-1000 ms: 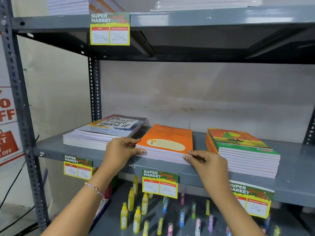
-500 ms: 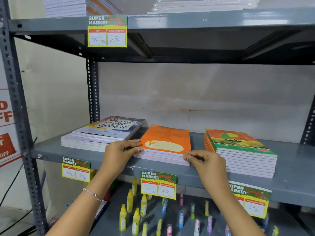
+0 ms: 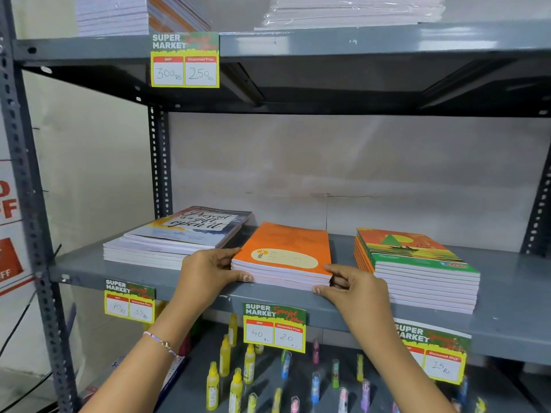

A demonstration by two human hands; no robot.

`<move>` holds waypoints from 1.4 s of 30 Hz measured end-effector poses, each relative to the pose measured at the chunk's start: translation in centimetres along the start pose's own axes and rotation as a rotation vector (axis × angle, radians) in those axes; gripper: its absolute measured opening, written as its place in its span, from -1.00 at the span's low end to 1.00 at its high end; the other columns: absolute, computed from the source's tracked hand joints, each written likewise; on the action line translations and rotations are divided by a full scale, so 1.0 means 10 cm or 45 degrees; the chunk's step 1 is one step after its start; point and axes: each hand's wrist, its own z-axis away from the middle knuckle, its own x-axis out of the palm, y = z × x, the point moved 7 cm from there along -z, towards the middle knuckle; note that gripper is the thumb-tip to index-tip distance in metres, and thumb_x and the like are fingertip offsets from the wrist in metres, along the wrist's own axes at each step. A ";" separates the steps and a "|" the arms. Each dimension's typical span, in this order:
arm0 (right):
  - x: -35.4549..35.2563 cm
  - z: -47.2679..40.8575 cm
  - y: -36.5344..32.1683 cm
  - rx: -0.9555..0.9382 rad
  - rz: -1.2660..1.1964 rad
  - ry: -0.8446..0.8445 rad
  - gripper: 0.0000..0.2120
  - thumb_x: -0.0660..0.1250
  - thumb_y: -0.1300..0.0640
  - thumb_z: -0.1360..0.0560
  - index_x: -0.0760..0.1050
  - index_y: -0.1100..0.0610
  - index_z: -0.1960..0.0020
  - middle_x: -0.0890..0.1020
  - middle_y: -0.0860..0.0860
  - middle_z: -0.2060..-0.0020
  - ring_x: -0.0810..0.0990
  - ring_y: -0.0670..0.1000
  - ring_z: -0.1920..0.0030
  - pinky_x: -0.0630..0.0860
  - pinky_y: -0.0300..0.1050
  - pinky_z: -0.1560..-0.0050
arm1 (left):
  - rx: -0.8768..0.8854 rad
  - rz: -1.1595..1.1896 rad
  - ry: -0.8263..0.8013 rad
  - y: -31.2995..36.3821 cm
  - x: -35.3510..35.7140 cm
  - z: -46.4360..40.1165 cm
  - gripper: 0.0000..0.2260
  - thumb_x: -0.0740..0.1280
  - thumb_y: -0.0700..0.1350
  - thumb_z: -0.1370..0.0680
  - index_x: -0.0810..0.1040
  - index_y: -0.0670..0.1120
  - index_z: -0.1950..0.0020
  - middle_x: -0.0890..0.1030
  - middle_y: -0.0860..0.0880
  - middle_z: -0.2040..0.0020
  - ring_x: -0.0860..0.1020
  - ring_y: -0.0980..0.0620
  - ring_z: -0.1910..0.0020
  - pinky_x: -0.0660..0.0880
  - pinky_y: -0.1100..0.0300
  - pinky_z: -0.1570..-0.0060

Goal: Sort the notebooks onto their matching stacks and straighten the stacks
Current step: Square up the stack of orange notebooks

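Observation:
Three notebook stacks lie on the middle grey shelf (image 3: 507, 293). In the centre sits the orange stack (image 3: 286, 248). My left hand (image 3: 208, 272) grips its front left corner, fingers on top and thumb at the bottom edge. My right hand (image 3: 354, 290) pinches its front right corner. To the left is a fanned, uneven stack with a lettered cover (image 3: 185, 234). To the right is a taller stack with a green and orange sailboat cover (image 3: 417, 263).
Price tags hang on the shelf's front edge (image 3: 274, 327). Small coloured bottles (image 3: 235, 380) stand on the shelf below. More paper stacks (image 3: 351, 10) rest on the top shelf. A steel upright (image 3: 26, 204) stands at the left.
Both hands stay on the orange stack's front corners. The stack has been squared up, its front edge turned a little more in line with the shelf.

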 end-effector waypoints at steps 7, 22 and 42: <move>-0.01 0.00 0.01 0.010 -0.025 0.015 -0.57 0.58 0.12 -0.27 0.64 0.05 -0.12 0.72 0.01 0.00 0.65 -0.14 0.05 0.48 -0.35 -0.05 | -0.080 0.066 0.031 -0.06 -0.02 0.01 -0.54 0.64 -0.09 -0.17 0.70 -0.08 -0.04 0.54 0.38 0.51 0.56 0.49 0.30 0.55 0.28 0.00; 0.00 -0.03 0.03 0.067 -0.040 -0.002 -0.59 0.59 0.17 -0.26 0.65 0.10 -0.10 0.72 0.05 0.01 0.67 -0.08 0.05 0.48 -0.36 -0.02 | 0.059 -0.051 -0.018 -0.11 0.01 -0.05 -0.57 0.56 -0.01 -0.29 0.64 0.12 -0.15 0.72 0.07 0.07 0.60 0.21 0.05 0.53 0.23 0.01; 1.03 0.32 -1.40 -0.323 -0.196 -0.268 -0.71 0.38 -0.04 -0.46 0.56 -0.07 -0.17 0.63 -0.20 -0.04 0.56 -0.17 -0.09 0.48 -0.25 -0.12 | 0.014 -0.284 0.366 -0.98 -1.65 -0.31 -0.74 0.43 -0.01 -0.48 0.64 -0.04 -0.14 0.61 -0.07 -0.21 0.55 -0.06 -0.18 0.44 0.11 -0.14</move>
